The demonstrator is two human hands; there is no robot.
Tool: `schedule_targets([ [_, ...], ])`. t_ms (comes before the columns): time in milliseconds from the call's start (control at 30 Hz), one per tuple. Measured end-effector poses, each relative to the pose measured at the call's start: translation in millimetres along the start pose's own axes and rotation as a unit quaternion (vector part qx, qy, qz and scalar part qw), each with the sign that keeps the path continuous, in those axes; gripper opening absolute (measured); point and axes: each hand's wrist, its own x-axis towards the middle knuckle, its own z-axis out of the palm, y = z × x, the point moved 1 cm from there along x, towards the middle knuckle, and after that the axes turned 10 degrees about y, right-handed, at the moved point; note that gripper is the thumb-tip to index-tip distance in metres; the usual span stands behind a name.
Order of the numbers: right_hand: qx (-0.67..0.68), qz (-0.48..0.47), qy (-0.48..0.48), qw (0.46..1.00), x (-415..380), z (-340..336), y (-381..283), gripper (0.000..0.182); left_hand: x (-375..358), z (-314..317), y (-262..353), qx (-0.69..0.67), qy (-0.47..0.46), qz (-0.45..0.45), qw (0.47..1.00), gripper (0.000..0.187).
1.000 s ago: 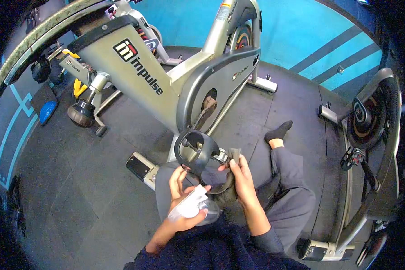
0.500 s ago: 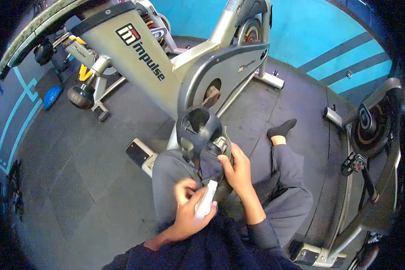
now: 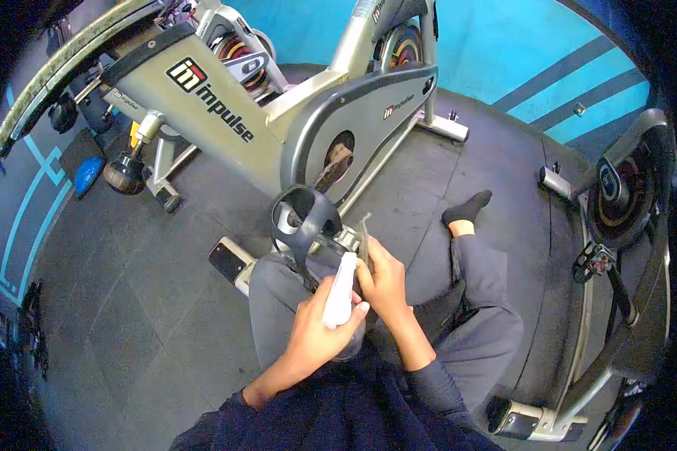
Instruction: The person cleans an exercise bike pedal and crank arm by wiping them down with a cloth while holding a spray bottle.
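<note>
In front of me is a bike pedal (image 3: 347, 239) with a black toe cage (image 3: 308, 219), joined to the crank (image 3: 331, 171) of a grey exercise bike (image 3: 237, 124). My left hand (image 3: 320, 331) is closed around a slim white tool (image 3: 340, 293), whose narrow tip points up at the pedal's near side. I cannot tell the tool's exact kind. Fingers of my right hand (image 3: 381, 276) curl around the right side of the pedal, thumb towards the white tip. A thin grey-green strip (image 3: 365, 225) stands up beside these fingers. Both hands are close together above my crossed legs.
The bike's rear foot (image 3: 232, 263) is left of my knee. A second exercise bike (image 3: 628, 203), with its own pedal (image 3: 596, 261), stands to the right. Dark rubber floor (image 3: 128, 286) lies around me, with a blue dome (image 3: 89, 174) by the left wall.
My left hand has brought the white tool up against the pedal, and its fingers have closed more firmly round it. The toe cage has tipped and shifted left; my right hand stays on the pedal.
</note>
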Motion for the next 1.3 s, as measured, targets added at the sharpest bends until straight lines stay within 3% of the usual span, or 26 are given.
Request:
schedule_targets([
  [433,0.039,-0.001,0.026,0.999,3.8,-4.6,-13.8,0.038,8.3,9.1,-10.2,0.003,0.053,0.044,0.998,0.027],
  [767,0.033,-0.006,0.028,0.999,3.2,-3.7,-12.1,0.038,6.9,9.5,-11.4,-0.017,0.044,0.031,0.998,0.029],
  [933,0.034,-0.010,0.039,0.999,0.9,-0.8,-7.0,0.039,2.0,3.7,-8.4,0.003,-0.012,0.058,0.998,0.030],
  [967,0.043,0.024,0.009,0.999,2.0,-3.2,-10.1,0.040,-0.4,0.6,-7.8,0.003,-0.013,0.058,0.998,0.030],
  [1033,0.052,0.058,-0.020,0.997,2.3,-3.0,-10.4,0.041,-8.1,-7.6,-4.6,0.003,-0.019,0.108,0.994,0.030],
  [1100,0.045,0.002,0.025,0.999,1.2,0.8,-7.6,0.043,-13.8,-19.0,-3.9,0.015,0.003,0.122,0.992,0.030],
  [1167,0.049,0.001,0.031,0.998,1.6,0.9,-10.0,0.043,-16.0,-34.3,-1.9,0.140,0.046,0.255,0.956,0.036],
  [1300,0.022,0.004,0.022,1.000,3.2,-1.6,-10.1,0.044,-12.3,-56.3,2.6,0.155,0.075,0.219,0.960,0.038],
])
